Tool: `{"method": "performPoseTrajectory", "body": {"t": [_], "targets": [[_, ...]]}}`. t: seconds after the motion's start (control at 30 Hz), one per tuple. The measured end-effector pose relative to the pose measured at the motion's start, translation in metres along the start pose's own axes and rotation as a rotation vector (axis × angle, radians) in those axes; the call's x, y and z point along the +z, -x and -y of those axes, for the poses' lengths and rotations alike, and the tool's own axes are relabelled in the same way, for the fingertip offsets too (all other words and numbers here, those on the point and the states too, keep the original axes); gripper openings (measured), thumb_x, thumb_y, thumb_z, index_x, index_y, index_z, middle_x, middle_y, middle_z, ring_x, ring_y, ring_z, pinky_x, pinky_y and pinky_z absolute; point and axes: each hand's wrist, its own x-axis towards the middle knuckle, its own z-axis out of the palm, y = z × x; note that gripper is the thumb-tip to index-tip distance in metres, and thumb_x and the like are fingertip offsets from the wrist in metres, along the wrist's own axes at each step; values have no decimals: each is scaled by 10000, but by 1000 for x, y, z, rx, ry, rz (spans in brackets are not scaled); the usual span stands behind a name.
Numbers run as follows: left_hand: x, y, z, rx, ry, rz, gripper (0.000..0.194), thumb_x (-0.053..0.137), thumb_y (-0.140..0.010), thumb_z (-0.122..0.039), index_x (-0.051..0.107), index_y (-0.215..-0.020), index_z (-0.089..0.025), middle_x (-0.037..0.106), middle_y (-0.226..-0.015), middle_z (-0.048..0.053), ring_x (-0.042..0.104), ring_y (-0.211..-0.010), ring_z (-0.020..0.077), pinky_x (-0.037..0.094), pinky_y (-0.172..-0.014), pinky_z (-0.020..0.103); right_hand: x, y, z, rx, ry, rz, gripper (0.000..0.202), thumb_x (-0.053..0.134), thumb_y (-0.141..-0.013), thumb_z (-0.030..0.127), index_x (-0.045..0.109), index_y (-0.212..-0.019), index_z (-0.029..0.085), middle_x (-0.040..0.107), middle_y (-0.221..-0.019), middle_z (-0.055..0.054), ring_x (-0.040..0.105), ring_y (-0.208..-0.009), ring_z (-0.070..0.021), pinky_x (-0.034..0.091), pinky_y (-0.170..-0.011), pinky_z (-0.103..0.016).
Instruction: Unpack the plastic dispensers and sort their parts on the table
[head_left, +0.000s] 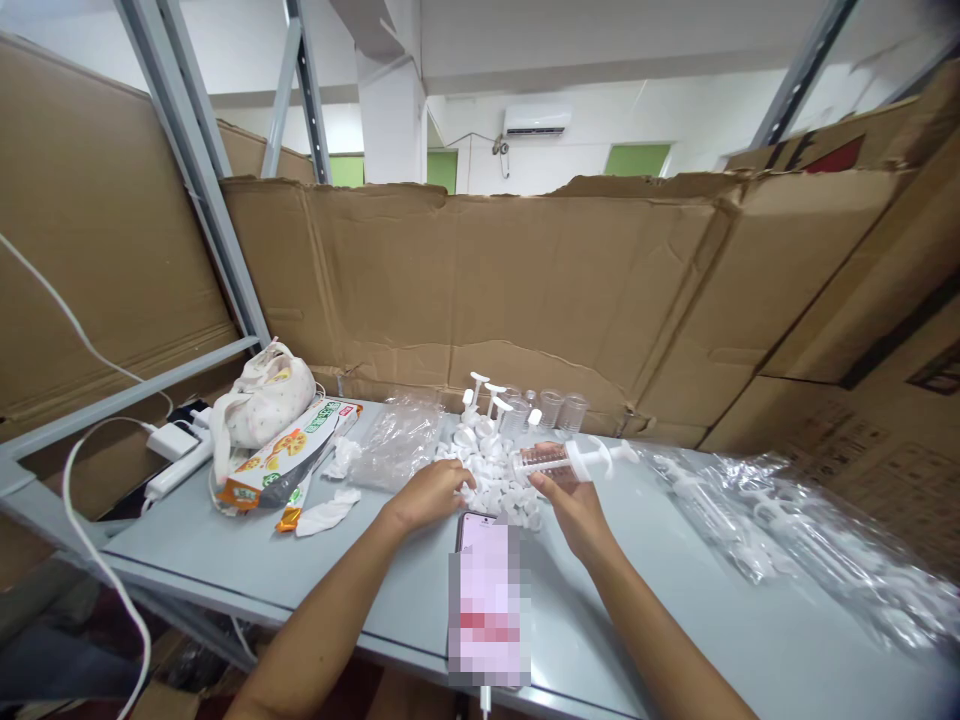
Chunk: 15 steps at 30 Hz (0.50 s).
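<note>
My right hand [581,512] is closed around a large plastic syringe [555,460] with a clear barrel and a white plunger. The syringe lies nearly level, its plunger handle pointing right. At the left edge of a heap of small white plastic parts [510,498], my left hand [433,493] has its fingers bent together and touching the pieces. Whatever its fingertips pinch is hidden. Behind the heap stand several white plungers [495,400] and several clear barrels [574,412].
A phone [487,600] with a cable lies at the front. To the left are a clear plastic bag [397,445], a printed box [296,455], a white cloth bag [274,395] and tissue [328,513]. Bagged syringes [802,530] lie right. Cardboard [525,280] walls the back.
</note>
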Motion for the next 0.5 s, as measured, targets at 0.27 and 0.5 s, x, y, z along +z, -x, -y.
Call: {"method": "performPoseTrajectory", "body": {"t": [0.27,0.5], "targets": [[6,0,-2,-14,-71,-52,326,481,-721,-77,603,-995,-203,610,-966,62,554,-935,221,414,-795,305,0,-1,0,9,15,-29,443,728,-639,362,559,-1029,235,653,-964,-56,571,-941,-251,427,-817,-392],[-1,3,-29,-39,35,-363,239,462,-846,-296,565,-1050,-225,561,-974,63,532,-915,207,404,-795,305,1,0,3,-8,-48,27,280,690,-692,370,606,-935,258,631,-1058,-34,566,-1000,-241,431,-845,-382]]}}
